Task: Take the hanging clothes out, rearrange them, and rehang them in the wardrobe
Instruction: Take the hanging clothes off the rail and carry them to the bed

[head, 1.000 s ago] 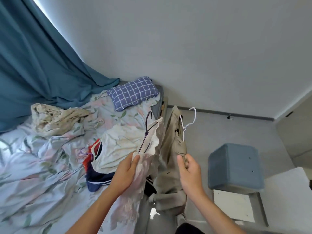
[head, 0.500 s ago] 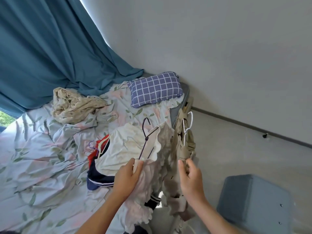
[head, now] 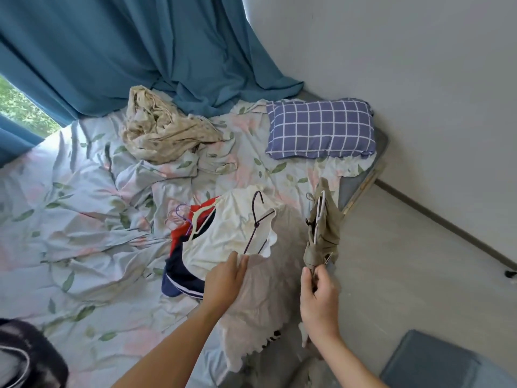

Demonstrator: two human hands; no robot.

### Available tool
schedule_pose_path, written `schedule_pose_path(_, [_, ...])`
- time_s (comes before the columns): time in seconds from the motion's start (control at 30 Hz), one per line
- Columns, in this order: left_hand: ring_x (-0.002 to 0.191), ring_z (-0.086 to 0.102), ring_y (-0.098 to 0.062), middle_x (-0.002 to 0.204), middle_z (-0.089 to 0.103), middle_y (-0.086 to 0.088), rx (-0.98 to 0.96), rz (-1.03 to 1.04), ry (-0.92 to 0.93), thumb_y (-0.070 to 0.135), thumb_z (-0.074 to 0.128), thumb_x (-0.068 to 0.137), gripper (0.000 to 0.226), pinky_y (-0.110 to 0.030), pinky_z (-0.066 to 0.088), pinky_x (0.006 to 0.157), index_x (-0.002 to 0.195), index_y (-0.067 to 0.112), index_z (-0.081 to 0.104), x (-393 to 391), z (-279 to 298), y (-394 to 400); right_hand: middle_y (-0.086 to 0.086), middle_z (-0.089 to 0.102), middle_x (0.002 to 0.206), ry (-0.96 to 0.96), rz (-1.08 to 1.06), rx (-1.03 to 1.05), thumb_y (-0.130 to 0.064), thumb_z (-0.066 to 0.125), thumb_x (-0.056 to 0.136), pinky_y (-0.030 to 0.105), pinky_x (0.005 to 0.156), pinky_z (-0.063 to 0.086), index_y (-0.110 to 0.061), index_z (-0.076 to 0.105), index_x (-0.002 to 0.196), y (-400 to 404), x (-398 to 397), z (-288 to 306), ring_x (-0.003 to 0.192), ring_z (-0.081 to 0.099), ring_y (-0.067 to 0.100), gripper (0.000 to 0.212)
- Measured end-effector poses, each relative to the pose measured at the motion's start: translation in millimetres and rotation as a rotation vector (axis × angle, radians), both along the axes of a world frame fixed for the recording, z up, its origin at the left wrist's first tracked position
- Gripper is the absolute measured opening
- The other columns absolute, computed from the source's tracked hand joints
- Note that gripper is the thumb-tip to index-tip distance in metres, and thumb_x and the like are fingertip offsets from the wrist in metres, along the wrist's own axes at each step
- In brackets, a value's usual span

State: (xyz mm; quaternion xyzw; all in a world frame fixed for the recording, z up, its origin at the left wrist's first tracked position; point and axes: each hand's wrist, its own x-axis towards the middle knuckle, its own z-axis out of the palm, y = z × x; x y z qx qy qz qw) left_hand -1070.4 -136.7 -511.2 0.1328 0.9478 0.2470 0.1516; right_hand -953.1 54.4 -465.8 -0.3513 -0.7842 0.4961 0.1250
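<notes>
Left hand [head: 225, 281] pinched white frilled garment [head: 251, 289] on dark hanger [head: 258, 222], over the bed [head: 84, 219] edge. Right hand [head: 319, 298] gripped khaki garment [head: 324, 239] on white hanger [head: 319, 219], held off the bed above bare floor [head: 405, 261].

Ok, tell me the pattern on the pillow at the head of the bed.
The pillow is blue-purple with a white grid check, seen in the head view.
</notes>
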Motion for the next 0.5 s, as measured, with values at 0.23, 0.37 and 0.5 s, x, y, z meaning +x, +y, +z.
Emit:
schedule_pose_path(0.23, [0.068, 0.058, -0.037, 0.063, 0.048, 0.002, -0.037, 0.193, -0.089, 0.057, 0.03, 0.107, 0.043, -0.041, 0.031, 0.056, 0.092, 0.017, 0.037, -43, -78, -66, -0.009, 0.04, 0.06, -0.051, 0.12, -0.011, -0.022, 0.054, 0.106, 0.037, 0.058, 0.034, -0.018, 0.038, 0.075, -58, -70, -56, 0.057, 0.039, 0.013, 0.035])
schedule_pose_path(0.37, [0.056, 0.049, -0.028, 0.059, 0.047, 0.001, -0.023, 0.22, -0.083, 0.056, 0.035, 0.107, 0.041, -0.04, 0.026, 0.052, 0.087, 0.021, 0.033, -61, -103, -93, -0.009, 0.038, 0.06, -0.043, 0.164, 0.023, -0.022, 0.054, 0.106, 0.03, 0.057, 0.031, -0.027, 0.032, 0.073, -87, -96, -72, 0.057, 0.039, 0.011, 0.04])
schedule_pose_path(0.5, [0.06, 0.054, -0.024, 0.066, 0.054, 0.0, 0.056, 0.264, -0.15, 0.051, 0.041, 0.109, 0.035, -0.042, 0.033, 0.051, 0.089, 0.023, 0.033, -76, -119, -111, -0.009, 0.038, 0.062, -0.089, 0.228, 0.015, -0.023, 0.053, 0.106, 0.038, 0.061, 0.032, -0.027, 0.031, 0.074, -111, -117, -87, 0.059, 0.041, 0.009, 0.039])
